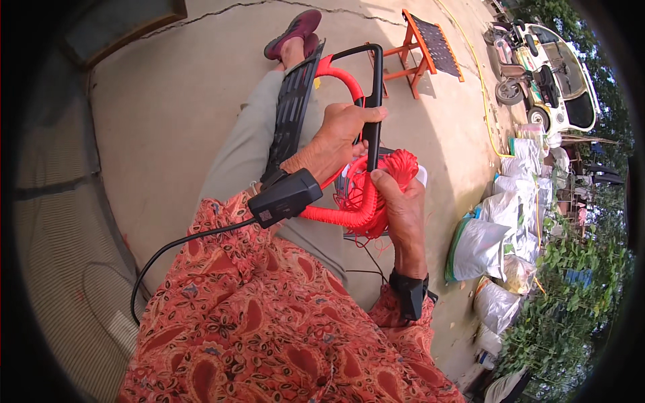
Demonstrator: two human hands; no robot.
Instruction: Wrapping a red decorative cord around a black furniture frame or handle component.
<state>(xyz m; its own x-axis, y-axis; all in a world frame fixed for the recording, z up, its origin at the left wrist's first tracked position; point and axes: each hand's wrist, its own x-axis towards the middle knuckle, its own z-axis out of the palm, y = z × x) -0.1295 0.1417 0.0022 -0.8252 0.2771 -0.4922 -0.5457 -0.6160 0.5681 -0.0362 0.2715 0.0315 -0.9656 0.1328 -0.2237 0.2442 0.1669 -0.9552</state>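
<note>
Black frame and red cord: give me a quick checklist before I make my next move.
1. Left hand secure on the black frame: ok, wrapped around the bar.
2. Right hand grip: cannot tell; the thumb shows beside the bar and red cord bundle, but the fingers are mostly hidden.
3. Strands tidy: not ok, loose loops hang below the bundle.
4. Cord's free end located: cannot tell among the strands.
5. Black cable clear of both hands' fingers: ok, it runs off left from the wrist device.
</note>
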